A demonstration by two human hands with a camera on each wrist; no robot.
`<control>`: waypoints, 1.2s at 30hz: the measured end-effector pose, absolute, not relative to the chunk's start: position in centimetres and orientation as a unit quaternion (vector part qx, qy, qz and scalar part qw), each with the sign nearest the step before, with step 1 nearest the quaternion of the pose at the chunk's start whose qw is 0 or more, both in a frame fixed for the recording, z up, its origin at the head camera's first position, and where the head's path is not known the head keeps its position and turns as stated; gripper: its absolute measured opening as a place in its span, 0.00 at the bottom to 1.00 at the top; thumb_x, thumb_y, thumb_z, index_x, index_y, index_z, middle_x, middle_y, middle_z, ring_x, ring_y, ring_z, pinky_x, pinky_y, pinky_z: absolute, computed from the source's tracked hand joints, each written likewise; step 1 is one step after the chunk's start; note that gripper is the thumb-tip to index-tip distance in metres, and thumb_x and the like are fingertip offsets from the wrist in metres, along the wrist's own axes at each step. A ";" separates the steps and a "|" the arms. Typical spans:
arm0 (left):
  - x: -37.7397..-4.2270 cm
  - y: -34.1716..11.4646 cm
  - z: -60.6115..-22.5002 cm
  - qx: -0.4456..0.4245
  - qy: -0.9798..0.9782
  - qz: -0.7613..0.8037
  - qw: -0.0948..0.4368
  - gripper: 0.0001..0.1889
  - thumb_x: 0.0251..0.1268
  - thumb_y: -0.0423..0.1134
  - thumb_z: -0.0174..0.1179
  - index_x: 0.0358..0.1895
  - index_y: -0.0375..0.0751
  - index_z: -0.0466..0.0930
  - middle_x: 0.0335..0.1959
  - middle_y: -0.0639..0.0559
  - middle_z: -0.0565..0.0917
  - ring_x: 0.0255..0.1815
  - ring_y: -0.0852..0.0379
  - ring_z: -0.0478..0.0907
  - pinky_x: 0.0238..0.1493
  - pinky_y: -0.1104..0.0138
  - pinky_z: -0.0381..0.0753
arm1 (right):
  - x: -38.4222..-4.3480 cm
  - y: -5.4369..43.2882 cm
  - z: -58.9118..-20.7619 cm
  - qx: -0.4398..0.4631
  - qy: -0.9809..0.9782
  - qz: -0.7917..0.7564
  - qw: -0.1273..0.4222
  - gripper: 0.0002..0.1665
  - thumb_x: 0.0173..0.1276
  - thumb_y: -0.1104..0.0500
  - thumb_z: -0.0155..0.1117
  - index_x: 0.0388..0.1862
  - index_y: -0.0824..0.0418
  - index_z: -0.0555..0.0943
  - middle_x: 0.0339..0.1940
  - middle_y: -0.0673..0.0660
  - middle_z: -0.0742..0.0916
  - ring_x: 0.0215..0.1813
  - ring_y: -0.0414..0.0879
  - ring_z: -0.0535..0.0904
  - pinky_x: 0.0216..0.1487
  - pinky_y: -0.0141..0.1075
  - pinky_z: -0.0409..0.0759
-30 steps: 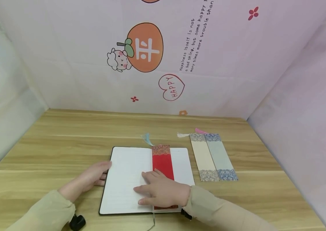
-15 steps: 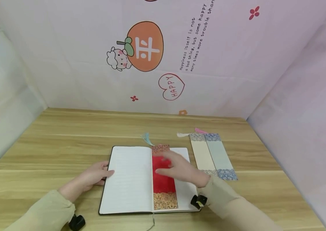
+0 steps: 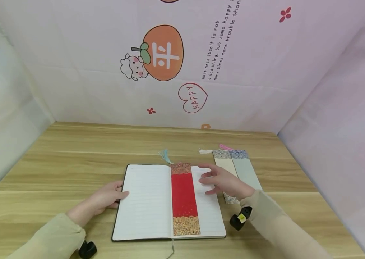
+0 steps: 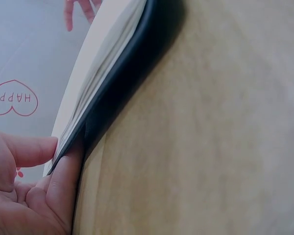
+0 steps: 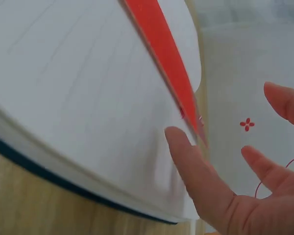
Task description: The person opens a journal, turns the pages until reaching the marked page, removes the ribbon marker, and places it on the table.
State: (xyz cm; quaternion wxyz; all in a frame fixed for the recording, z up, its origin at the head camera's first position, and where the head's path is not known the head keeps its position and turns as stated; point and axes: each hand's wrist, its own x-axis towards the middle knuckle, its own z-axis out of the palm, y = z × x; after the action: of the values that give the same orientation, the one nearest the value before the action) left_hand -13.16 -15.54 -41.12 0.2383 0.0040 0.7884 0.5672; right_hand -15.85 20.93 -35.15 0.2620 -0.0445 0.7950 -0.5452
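Observation:
An open notebook (image 3: 145, 201) with lined white pages and a dark cover lies on the table. Along its middle fold, on the right page, rests a red bookmark (image 3: 184, 196) with gold patterned ends and a light blue tassel. My left hand (image 3: 106, 197) pinches the notebook's left edge. In the left wrist view its thumb (image 4: 34, 151) is on the page side and a finger is under the dark cover. Over the right page's outer edge hovers my right hand (image 3: 222, 180), fingers spread and holding nothing. The right wrist view shows its thumb (image 5: 198, 178) near the bookmark's far end.
Right of the notebook lie a cream bookmark (image 3: 226, 165) with a white tassel and a pale blue-grey bookmark (image 3: 247, 174) with a pink tassel, side by side. A ribbon (image 3: 173, 247) hangs from the notebook's near edge. A printed cloth (image 3: 247, 104) stands behind the table.
My right hand has lifted off the red bookmark and moved right, uncovering it. My left thumb has shifted slightly further onto the left page; the notebook stays in place.

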 end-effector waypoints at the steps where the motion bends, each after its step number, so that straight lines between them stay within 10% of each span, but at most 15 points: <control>1: -13.2 -15.5 -41.1 0.004 0.788 0.568 0.239 0.22 0.70 0.34 0.51 0.62 0.23 0.63 0.37 0.50 0.82 0.33 0.60 0.78 0.34 0.65 0.80 | -15.9 21.1 -35.3 -0.045 0.789 -0.550 0.270 0.39 0.66 0.58 0.61 0.72 0.60 0.58 0.60 0.68 0.71 0.55 0.55 0.75 0.49 0.50 0.81; 23: -13.2 -15.5 -40.9 0.002 0.796 0.558 0.236 0.24 0.70 0.35 0.51 0.63 0.23 0.62 0.41 0.49 0.83 0.35 0.60 0.78 0.36 0.64 0.80 | -16.1 20.3 -38.5 -0.075 0.724 -0.611 0.310 0.38 0.68 0.61 0.59 0.73 0.62 0.56 0.63 0.69 0.71 0.56 0.50 0.76 0.55 0.48 0.78; 36: -13.0 -15.4 -40.9 0.000 0.798 0.554 0.235 0.24 0.70 0.35 0.51 0.64 0.24 0.61 0.41 0.49 0.83 0.35 0.60 0.78 0.36 0.64 0.80 | -16.0 18.1 -39.2 -0.073 0.779 -0.573 0.243 0.33 0.64 0.66 0.60 0.68 0.68 0.63 0.53 0.67 0.79 0.47 0.46 0.81 0.50 0.41 0.81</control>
State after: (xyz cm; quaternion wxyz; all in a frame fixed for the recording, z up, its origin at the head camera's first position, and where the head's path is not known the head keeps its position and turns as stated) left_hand -13.04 -15.40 -40.93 0.2350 0.0003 0.7983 0.5545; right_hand -16.04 18.14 -39.22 0.2430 -0.0731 0.7792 -0.5730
